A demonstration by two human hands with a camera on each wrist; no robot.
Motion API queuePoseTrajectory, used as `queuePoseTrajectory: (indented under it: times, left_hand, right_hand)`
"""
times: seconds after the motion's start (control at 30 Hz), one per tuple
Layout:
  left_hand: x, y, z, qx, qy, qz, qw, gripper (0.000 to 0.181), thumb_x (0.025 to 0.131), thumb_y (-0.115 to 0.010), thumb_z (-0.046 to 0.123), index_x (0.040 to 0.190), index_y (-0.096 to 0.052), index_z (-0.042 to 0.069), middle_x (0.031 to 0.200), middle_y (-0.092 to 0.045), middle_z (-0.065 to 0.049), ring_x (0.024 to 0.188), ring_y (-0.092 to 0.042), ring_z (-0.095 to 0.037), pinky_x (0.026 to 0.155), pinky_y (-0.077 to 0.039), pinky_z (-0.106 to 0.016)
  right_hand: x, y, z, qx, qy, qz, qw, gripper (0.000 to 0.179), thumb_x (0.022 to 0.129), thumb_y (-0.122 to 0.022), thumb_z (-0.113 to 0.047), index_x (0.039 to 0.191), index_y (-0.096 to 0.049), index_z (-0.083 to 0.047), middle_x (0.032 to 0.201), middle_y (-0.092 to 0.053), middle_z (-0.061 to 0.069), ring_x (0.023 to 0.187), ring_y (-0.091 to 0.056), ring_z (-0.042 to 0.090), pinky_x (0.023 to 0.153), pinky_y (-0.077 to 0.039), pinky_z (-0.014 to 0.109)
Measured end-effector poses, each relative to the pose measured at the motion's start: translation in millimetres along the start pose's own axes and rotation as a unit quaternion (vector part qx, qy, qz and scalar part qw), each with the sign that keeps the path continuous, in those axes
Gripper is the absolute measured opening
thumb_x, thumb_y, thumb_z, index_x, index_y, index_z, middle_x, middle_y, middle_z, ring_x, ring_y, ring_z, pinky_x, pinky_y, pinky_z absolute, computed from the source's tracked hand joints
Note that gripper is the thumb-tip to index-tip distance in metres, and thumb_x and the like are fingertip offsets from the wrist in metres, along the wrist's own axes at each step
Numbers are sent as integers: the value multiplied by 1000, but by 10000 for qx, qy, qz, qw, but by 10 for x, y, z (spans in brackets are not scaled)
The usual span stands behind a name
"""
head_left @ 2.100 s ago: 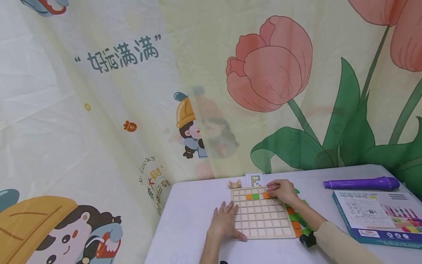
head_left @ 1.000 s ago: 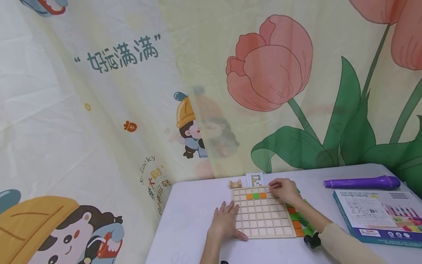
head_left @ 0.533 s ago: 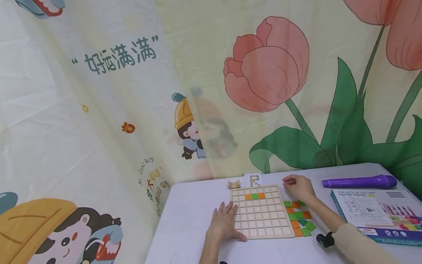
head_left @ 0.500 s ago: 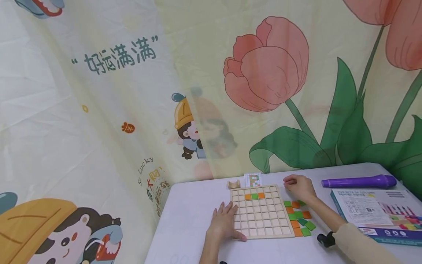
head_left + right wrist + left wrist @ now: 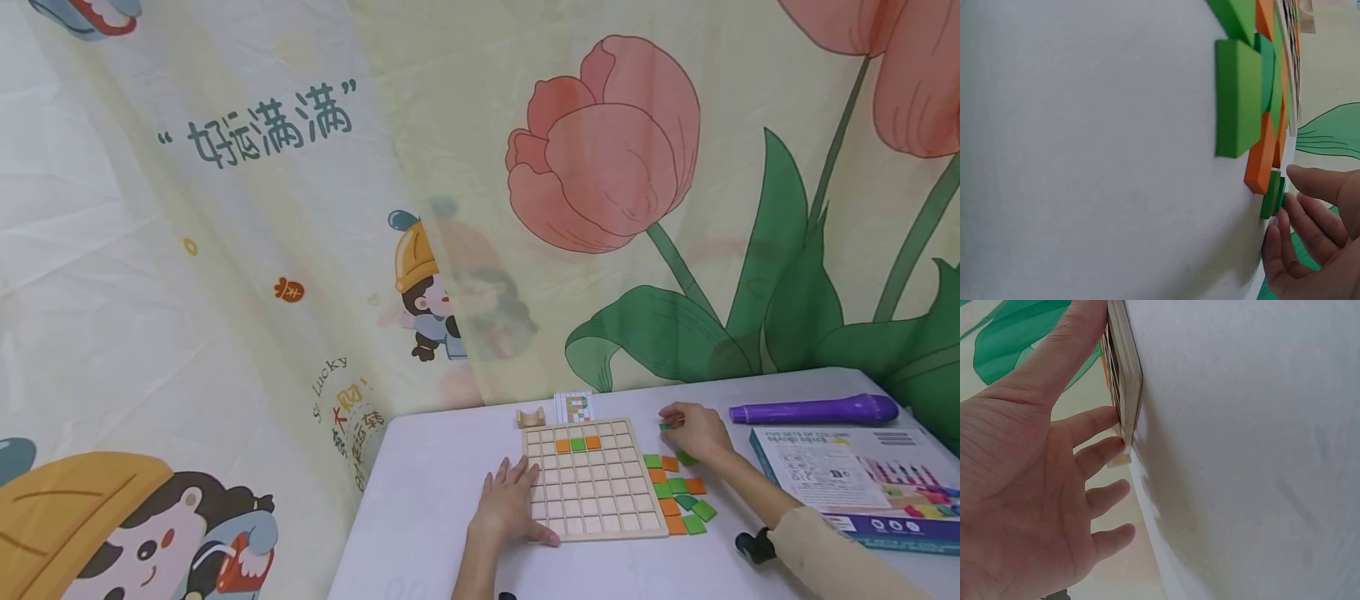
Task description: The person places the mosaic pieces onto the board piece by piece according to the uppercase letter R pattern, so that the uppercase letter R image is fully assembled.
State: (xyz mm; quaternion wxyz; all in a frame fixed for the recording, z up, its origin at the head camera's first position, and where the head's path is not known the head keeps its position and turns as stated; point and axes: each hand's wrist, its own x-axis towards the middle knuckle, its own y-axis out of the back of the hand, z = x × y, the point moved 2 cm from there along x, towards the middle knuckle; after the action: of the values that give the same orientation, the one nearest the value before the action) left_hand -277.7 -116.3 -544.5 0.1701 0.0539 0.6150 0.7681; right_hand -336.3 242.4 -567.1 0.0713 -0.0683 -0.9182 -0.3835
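My left hand (image 5: 504,506) lies flat with spread fingers along the left edge of the wooden grid board (image 5: 596,500); in the left wrist view its thumb and fingertips touch the board's side. On the board, an orange tile (image 5: 562,447), a green tile (image 5: 577,445) and another orange tile (image 5: 593,442) sit side by side in one upper row. Right of the board, my right hand (image 5: 697,432) is over the table, its fingertips at a dark green tile (image 5: 664,427). The right wrist view shows the thumb and fingers apart, either side of this tile (image 5: 1281,192).
Several loose green and orange tiles (image 5: 677,486) lie beside the board's right edge. A small wooden stand (image 5: 530,418) and a pattern card (image 5: 573,407) are behind the board. At the right are a purple microphone (image 5: 813,410) and a flat box (image 5: 862,492).
An orange tile was set beside the green one on the board. My right hand then left the board, moving right to the dark green tile. The left hand stays put.
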Motion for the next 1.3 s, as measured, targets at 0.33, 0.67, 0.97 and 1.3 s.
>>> queuePoseTrajectory:
  times: [0.33, 0.67, 0.97, 1.3]
  left_hand:
    - [8, -7, -6, 65, -37, 24, 10000, 123, 53, -97, 62, 156, -49, 14, 166, -39, -10, 155, -29, -41, 121, -29, -64]
    - [10, -15, -13, -52, -26, 2, 10000, 122, 54, -97, 60, 156, -49, 14, 166, -38, -10, 154, -28, -43, 121, -28, -66]
    - [-26, 18, 0, -119, -23, -14, 9999, 120, 55, -98, 57, 156, -49, 13, 167, -38, -11, 154, -28, -44, 121, -27, -67]
    - [-13, 9, -5, -162, -8, -11, 9999, 122, 54, -97, 60, 156, -49, 15, 167, -37, -9, 155, -27, -44, 122, -26, -67]
  right_hand:
    - [11, -20, 37, -20, 102, -8, 9999, 40, 79, -84, -1, 117, -72, 1, 92, -75, 7, 88, -71, 31, 70, -54, 41]
    - [-19, -21, 60, 254, 287, 209, 9990, 40, 78, -88, -5, 116, -76, -4, 86, -75, 0, 83, -71, 25, 64, -49, 31]
    - [-33, -37, 17, 548, 414, 142, 9975, 35, 83, -82, 1, 117, -74, 0, 86, -78, -1, 82, -74, 21, 67, -55, 27]
    - [-20, -45, -20, 805, 162, -7, 9966, 28, 87, -80, -3, 115, -75, 0, 89, -76, 1, 85, -72, 22, 67, -55, 27]
